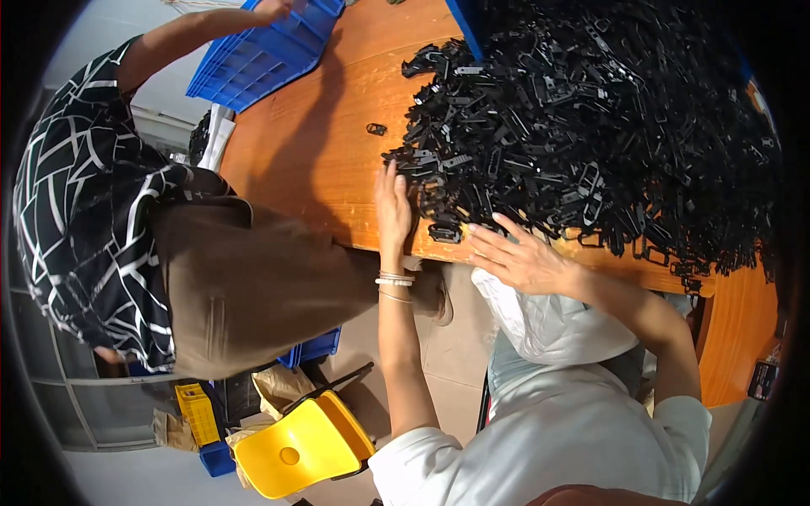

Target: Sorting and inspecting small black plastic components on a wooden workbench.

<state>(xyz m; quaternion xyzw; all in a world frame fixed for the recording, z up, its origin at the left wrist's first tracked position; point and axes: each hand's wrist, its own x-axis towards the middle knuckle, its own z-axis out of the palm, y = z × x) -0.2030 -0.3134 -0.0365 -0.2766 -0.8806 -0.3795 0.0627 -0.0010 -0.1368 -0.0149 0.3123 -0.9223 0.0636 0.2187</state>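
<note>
A large heap of small black plastic parts covers the right side of the wooden table. My left hand is at the heap's left edge, fingers stretched out and held close together, with nothing visible in it. At the front edge of the heap, my right hand is spread with its palm down, its fingertips near a few loose black parts. A white plastic bag hangs below the table edge over my lap, under the right hand. Whether either palm touches a part is hidden.
Another person in a patterned shirt stands close on the left, one hand at a blue crate on the table's far left. A single black part lies apart from the heap. A yellow chair stands behind, near a yellow crate.
</note>
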